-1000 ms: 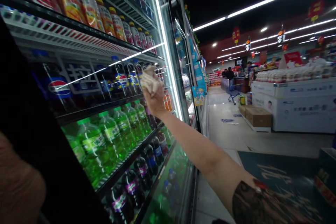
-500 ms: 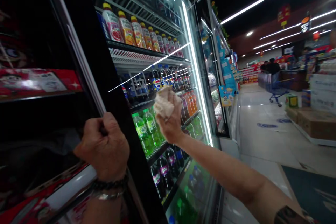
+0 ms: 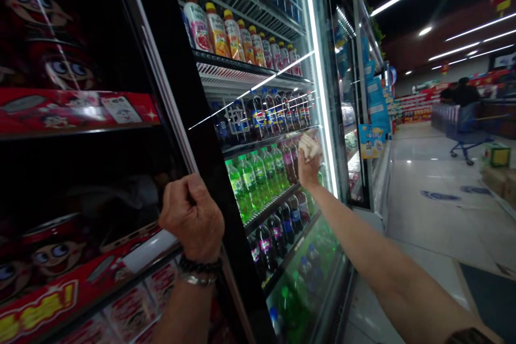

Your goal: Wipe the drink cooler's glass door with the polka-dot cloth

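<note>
My right hand (image 3: 308,167) reaches far out and presses a crumpled white cloth (image 3: 309,145) against the glass door (image 3: 322,258) of a drinks cooler, near its lit right edge. My left hand (image 3: 192,219) is clenched in a fist around the black frame (image 3: 209,161) at the door's left edge; a dark bead bracelet and a metal band ring its wrist. Behind the glass stand rows of orange and pink juice bottles (image 3: 226,35), dark cola bottles (image 3: 262,115) and green soda bottles (image 3: 250,177).
To the left, a dark cabinet (image 3: 72,113) holds red cartoon-printed cartons. More coolers (image 3: 363,118) line the aisle beyond. The tiled floor (image 3: 427,215) stretches right. Far back, people stand by a blue shopping cart (image 3: 463,129); cardboard boxes (image 3: 500,183) sit at the right edge.
My right hand has carried the cloth across the glass, farther away toward the lit right edge of the door. My left hand, unseen a second ago, now grips the frame. The view swung left.
</note>
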Demonstrator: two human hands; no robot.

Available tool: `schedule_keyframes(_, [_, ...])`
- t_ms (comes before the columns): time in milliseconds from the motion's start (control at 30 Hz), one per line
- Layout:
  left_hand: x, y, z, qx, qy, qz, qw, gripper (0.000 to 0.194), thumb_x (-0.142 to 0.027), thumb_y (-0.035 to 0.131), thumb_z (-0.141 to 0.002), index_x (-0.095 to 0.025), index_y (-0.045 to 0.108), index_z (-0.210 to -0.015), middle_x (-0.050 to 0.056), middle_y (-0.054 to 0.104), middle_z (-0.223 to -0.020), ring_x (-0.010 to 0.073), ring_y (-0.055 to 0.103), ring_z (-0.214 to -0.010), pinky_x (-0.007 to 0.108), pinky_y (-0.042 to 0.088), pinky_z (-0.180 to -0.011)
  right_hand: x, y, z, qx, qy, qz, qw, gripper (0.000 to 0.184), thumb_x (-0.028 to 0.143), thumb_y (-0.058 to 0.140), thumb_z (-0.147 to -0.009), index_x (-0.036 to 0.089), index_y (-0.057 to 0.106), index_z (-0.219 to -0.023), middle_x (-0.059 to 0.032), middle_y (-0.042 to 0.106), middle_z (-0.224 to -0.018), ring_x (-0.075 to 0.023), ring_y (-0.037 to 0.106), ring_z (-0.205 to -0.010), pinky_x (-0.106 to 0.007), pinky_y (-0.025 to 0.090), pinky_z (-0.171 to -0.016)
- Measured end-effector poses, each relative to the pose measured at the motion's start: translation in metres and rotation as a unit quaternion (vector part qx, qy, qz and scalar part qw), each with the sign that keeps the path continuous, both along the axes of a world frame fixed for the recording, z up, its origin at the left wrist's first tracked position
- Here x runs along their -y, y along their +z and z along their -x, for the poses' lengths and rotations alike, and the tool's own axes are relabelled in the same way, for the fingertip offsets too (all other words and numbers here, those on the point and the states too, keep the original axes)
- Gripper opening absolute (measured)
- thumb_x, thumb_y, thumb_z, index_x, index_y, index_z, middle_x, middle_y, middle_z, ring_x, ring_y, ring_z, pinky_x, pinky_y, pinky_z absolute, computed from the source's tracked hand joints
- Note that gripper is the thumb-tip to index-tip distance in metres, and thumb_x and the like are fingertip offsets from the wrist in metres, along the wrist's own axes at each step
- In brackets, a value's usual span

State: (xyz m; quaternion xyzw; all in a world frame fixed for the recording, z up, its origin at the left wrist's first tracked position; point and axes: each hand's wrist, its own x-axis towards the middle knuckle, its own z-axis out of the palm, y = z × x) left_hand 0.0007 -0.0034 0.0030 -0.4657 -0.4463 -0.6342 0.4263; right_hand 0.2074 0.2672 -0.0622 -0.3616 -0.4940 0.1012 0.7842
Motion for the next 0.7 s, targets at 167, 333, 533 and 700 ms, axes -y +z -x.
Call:
schedule_keyframes(167, [-0.006, -0.002, 0.003, -0.010, -0.012, -0.053, 0.998, 0.038, -0.042, 0.056, -0.109, -0.016, 0.069, -0.086, 0.001, 0.059, -0.077, 0.0129, 0.052, -0.077, 0.031, 0.035, -0.075, -0.004, -0.043, 0.007, -0.080, -0.031, 0.097, 0.992, 0.087, 0.075, 0.027, -0.100, 0.007, 0.061, -0.142, -0.0294, 0.061, -0.147, -0.0439, 0.051, -0.149, -0.073, 0.032, -0.131])
schedule_keyframes(333, [-0.007, -0.002, 0.002, -0.005, -0.016, -0.055, 0.998, 0.037, -0.040, 0.057, -0.109, -0.015, 0.068, -0.085, 0.001, 0.060, -0.077, 0.0115, 0.051, -0.076, 0.030, 0.034, -0.074, 0.088, -0.059, 0.057, 0.018, 0.003, 0.000, 1.000, 0.085, 0.071, 0.043, -0.104, 0.014, 0.039, -0.167, -0.0215, 0.042, -0.172, -0.0371, 0.033, -0.166, -0.067, 0.020, -0.141])
schedule_keyframes(533, [-0.006, 0.000, 0.001, -0.009, -0.010, -0.055, 0.998, 0.036, -0.039, 0.059, -0.109, -0.015, 0.066, -0.083, 0.001, 0.058, -0.075, 0.0110, 0.049, -0.074, 0.029, 0.034, -0.073, 0.190, -0.082, 0.084, 0.385, 0.009, -0.312, 0.869, 0.080, 0.062, 0.060, -0.099, 0.031, 0.039, -0.170, -0.0121, 0.012, -0.186, -0.0483, 0.009, -0.173, -0.080, -0.001, -0.138])
schedule_keyframes(700, [-0.006, -0.001, 0.002, -0.003, -0.008, -0.055, 0.998, 0.034, -0.038, 0.059, -0.108, -0.015, 0.069, -0.086, 0.002, 0.060, -0.077, 0.0109, 0.051, -0.075, 0.029, 0.034, -0.073, 0.167, -0.063, 0.069, 0.415, -0.023, -0.418, 0.808, 0.078, 0.062, 0.070, -0.095, 0.036, 0.047, -0.165, -0.0064, 0.027, -0.183, -0.0420, 0.019, -0.172, -0.073, 0.006, -0.143])
